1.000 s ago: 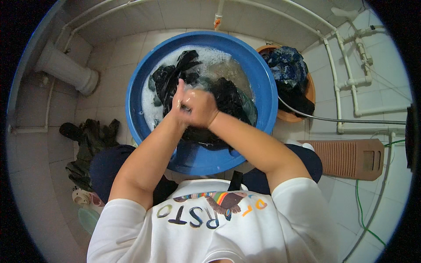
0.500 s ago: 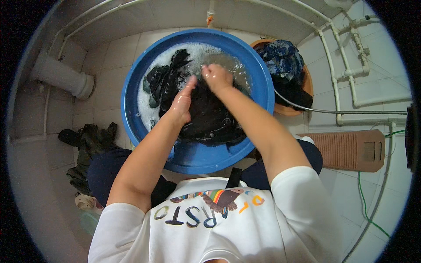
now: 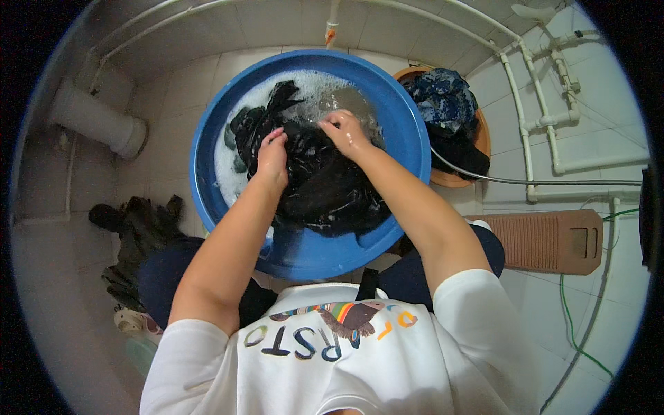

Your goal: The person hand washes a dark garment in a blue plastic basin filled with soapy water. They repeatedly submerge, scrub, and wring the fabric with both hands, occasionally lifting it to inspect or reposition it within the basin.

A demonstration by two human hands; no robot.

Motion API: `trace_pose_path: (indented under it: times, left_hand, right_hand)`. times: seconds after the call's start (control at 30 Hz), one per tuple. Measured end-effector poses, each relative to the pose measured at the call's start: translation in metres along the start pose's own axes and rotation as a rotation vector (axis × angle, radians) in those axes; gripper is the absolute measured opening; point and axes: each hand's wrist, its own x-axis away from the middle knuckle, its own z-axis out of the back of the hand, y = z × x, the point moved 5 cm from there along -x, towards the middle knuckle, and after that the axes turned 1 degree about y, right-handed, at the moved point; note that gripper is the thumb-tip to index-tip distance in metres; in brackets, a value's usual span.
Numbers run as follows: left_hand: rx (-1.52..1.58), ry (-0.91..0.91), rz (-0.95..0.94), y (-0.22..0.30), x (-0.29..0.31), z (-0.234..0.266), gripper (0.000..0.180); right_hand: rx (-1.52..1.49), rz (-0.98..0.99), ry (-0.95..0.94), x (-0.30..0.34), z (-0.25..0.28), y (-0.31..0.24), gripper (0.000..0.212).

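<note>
A wide blue basin (image 3: 200, 166) stands on the floor in front of me, between my knees. Foamy water (image 3: 321, 81) fills its far part, and a wet black garment (image 3: 332, 190) lies bunched across the middle. My left hand (image 3: 272, 159) is at the garment's left side, fingers curled in on the dark cloth. On the far side, my right hand (image 3: 346, 133) pinches the cloth between thumb and fingers. Both hands are wet. Exactly which part of the garment each one grips is hard to make out, black on black.
An orange tub (image 3: 485, 142) with dark blue patterned clothes (image 3: 443, 97) stands behind the basin at right. A grey hose (image 3: 539, 182) runs to the basin. A brown washboard (image 3: 546, 242) lies right; dark green clothing (image 3: 142, 235) is heaped left. White pipes (image 3: 515, 90) line the walls.
My left hand has moved slightly left and nearer to me, its fingers going from straight to curled. My right hand has shifted a little toward me. The garment is spread between them.
</note>
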Motion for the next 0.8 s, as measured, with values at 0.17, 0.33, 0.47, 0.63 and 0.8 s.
trace_pose_path:
  times: [0.17, 0.33, 0.47, 0.63, 0.8]
  left_hand:
    - [0.189, -0.241, 0.173, -0.002, 0.0, -0.005, 0.03]
    - [0.739, -1.011, 0.54, -0.008, 0.031, -0.031, 0.036]
    - [0.143, -0.167, 0.161, 0.018, 0.073, -0.038, 0.029]
    - [0.392, -0.408, 0.393, -0.025, 0.008, 0.001, 0.026]
    - [0.24, -0.138, 0.231, 0.002, 0.067, -0.035, 0.034]
  right_hand:
    - [-0.044, 0.267, 0.069, 0.041, -0.012, -0.138, 0.017]
    - [0.046, 0.495, 0.144, 0.05, -0.01, -0.153, 0.018]
    - [0.114, -0.039, 0.216, 0.02, 0.004, -0.102, 0.028]
    - [-0.068, 0.23, 0.061, 0.063, -0.016, -0.163, 0.02]
    - [0.062, -0.272, 0.136, 0.022, -0.001, -0.071, 0.045]
